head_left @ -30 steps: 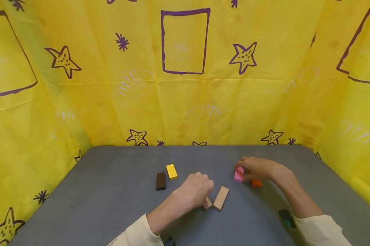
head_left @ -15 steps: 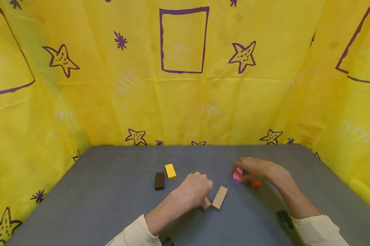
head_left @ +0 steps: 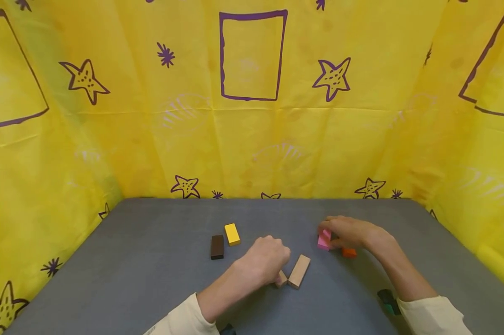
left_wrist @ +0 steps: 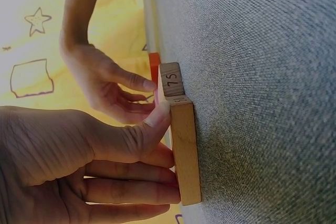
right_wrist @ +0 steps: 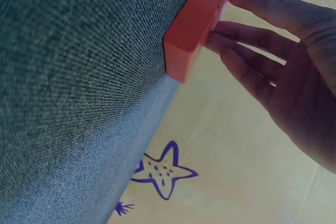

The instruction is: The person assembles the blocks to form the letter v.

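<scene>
- Nearest you, the loose wooden block [head_left: 299, 271] lies flat just right of your left hand [head_left: 265, 260], much closer to it than to your right; its long axis runs away from you, slanting right.
- Your left thumb and fingers pinch the held wooden block [left_wrist: 186, 153]; its long axis runs away and leftward under the hand, so the two blocks make a V, near ends seeming to touch.
- Farther off, left, the dark brown block [head_left: 217, 247] sits well apart from both hands.
- The orange block [head_left: 349, 252] is partly hidden under your right hand [head_left: 352, 231].
- That hand pinches the pink block [head_left: 324, 240], just left of the orange one, its length pointing roughly away from you.
- Farthest, the yellow block [head_left: 232, 234] lies near the brown one.
</scene>
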Demonstrator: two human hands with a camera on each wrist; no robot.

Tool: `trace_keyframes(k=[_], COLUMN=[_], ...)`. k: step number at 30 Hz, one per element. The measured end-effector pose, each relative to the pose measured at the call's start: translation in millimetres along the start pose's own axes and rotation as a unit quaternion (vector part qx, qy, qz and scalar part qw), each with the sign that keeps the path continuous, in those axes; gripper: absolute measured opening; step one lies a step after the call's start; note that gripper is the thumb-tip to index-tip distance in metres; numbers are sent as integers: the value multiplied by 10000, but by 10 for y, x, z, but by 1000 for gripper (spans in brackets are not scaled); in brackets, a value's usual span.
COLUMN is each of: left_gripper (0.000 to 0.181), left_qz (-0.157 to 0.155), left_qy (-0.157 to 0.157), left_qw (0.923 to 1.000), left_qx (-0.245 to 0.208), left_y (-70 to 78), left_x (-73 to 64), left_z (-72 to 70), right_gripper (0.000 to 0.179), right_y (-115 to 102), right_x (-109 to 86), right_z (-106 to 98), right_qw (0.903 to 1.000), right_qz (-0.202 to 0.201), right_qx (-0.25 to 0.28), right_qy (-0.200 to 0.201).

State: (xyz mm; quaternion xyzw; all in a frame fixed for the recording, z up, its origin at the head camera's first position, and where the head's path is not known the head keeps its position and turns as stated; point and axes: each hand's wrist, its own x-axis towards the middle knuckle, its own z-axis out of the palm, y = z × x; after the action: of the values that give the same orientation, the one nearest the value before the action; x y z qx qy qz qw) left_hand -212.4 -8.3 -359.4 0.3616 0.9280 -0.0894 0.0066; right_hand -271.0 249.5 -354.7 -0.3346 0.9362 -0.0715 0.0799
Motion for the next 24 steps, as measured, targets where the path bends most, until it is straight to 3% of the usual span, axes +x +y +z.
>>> trace_keyframes(k=[24], left_gripper=[37], left_qz=[49], left_qy=[-25], left_qw=[9999], left_qx=[-121], left_y=[-25], left_x=[-12], left_z=[9], right_gripper=[23], right_y=[-64], right_x=[30], right_z=[21], right_qw=[9999], right_qz=[138], right_qx=[-54], right_qy=[23])
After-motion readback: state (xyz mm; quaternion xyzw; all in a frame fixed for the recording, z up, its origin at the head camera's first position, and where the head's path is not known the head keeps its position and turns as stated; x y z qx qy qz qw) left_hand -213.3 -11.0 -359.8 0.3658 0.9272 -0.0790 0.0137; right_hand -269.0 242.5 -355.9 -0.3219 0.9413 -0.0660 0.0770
